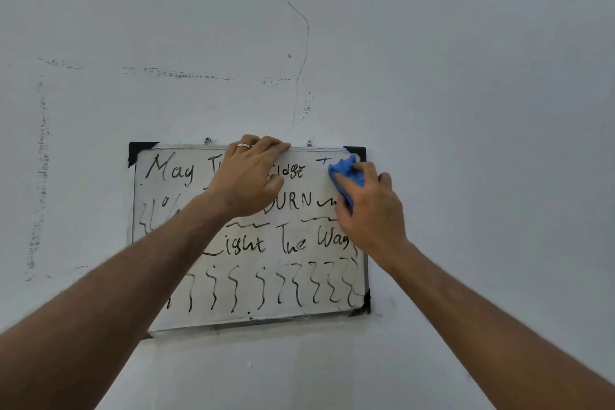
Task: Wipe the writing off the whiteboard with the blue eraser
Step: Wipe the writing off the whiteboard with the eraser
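Observation:
A small whiteboard (156, 319) with a metal frame and black corners hangs on a pale wall. Black marker writing and wavy lines cover most of it. My right hand (372, 210) presses a crumpled blue eraser (346, 171) against the board's upper right corner, where the surface looks mostly wiped. My left hand (249, 173), with a ring on one finger, grips the top edge of the frame near the middle, fingers curled over it. Both forearms hide parts of the writing.
The grey-white wall (466, 76) has scuff marks in a rectangular outline to the left, a thin crack or line running up from the board, and a small nail head (289, 55). Two hooks hold the board's top edge.

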### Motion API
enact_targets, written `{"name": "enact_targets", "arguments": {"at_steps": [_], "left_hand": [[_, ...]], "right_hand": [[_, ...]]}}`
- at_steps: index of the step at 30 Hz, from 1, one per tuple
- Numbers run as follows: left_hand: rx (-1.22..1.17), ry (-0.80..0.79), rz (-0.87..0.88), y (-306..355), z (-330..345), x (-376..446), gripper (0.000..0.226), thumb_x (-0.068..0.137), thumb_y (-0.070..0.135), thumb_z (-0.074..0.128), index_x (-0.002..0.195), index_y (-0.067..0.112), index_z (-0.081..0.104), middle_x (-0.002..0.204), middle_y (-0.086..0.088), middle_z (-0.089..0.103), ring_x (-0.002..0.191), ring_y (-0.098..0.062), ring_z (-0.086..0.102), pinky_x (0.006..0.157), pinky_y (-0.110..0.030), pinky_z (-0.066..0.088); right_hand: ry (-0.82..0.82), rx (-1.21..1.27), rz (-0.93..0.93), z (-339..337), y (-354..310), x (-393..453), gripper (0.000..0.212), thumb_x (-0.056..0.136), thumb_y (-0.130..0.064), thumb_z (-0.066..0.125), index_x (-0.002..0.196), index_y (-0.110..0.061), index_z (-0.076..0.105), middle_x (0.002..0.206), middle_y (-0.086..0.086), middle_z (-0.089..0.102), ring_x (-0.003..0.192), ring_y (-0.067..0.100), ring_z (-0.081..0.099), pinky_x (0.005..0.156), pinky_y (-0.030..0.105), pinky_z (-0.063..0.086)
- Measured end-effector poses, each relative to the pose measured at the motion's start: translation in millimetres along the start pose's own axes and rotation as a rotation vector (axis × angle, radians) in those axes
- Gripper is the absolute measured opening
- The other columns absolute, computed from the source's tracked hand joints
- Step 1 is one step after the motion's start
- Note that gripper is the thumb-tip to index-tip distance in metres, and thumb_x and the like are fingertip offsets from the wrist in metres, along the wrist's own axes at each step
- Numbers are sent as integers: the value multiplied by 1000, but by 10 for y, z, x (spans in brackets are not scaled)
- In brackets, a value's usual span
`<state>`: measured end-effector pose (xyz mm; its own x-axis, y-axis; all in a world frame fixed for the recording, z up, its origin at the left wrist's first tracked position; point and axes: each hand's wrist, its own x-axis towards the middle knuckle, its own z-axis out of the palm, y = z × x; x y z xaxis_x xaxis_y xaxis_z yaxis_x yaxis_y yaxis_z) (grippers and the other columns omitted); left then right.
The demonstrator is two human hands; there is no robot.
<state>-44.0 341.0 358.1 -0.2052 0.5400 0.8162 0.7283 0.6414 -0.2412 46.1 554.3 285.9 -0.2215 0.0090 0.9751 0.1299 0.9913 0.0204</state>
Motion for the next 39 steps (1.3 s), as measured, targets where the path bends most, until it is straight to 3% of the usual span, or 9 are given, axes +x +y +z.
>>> {"name": "enact_targets", "arguments": {"at_steps": [2,7,11,16,20,24,29,33,39], "left_hand": [[7,-3,12,-11,-13,-2,69,84,35,35,151,20,41,148,5,45,138,-26,32,115,-42,22],[27,-19,47,-53,-6,-46,70,84,37,40,152,18,40,151,4,42,140,-23,30,116,-42,24],[49,-24,67,-95,-19,-54,71,84,37,43,152,15,39,152,3,40,140,-23,30,117,-40,23],[46,-12,48,-90,-15,-59,76,82,42,41,151,11,38,146,-3,40,136,-23,33,117,-39,25],[33,-6,31,-60,-12,-41,76,82,43,41,150,11,40,145,-3,42,135,-24,34,115,-39,26],[36,-9,43,-75,-14,-45,76,82,42,42,151,12,39,146,-2,41,136,-23,34,115,-39,27],[29,-8,48,-73,-19,-81,77,80,43,42,150,11,40,147,-2,41,137,-23,33,116,-39,25],[30,-10,65,-100,-14,-90,79,80,44,43,152,11,38,150,-1,40,140,-21,31,118,-38,24],[19,8,62,-71,19,-102,83,79,50,39,152,11,39,151,-2,39,142,-23,30,119,-41,22]], "right_hand": [[10,22,85,5,-108,106,43,88,-27,59,131,-22,60,130,11,47,92,28,49,60,38,54],[-73,20,-59,32,-214,-49,60,82,-29,60,140,-19,52,132,12,43,99,29,48,64,36,56],[-17,68,118,50,-287,125,59,85,-27,59,142,-15,51,135,16,39,102,30,46,67,36,57],[-78,31,-13,57,-320,6,61,85,-31,57,144,-16,48,133,13,39,102,29,45,69,38,57],[-41,63,139,37,-322,163,59,87,-29,56,144,-14,47,134,16,37,105,32,46,70,40,58],[-95,37,-36,79,-387,-27,62,87,-30,57,146,-16,46,134,14,40,102,30,46,71,38,57],[-39,78,140,84,-441,101,60,87,-28,59,143,-13,48,134,15,37,103,31,46,69,38,56],[-99,34,-31,81,-405,-75,61,86,-29,59,145,-15,47,133,15,42,99,29,47,68,36,56],[-68,52,106,24,-388,133,61,87,-29,57,145,-13,45,134,16,38,106,31,45,69,37,56]]}}
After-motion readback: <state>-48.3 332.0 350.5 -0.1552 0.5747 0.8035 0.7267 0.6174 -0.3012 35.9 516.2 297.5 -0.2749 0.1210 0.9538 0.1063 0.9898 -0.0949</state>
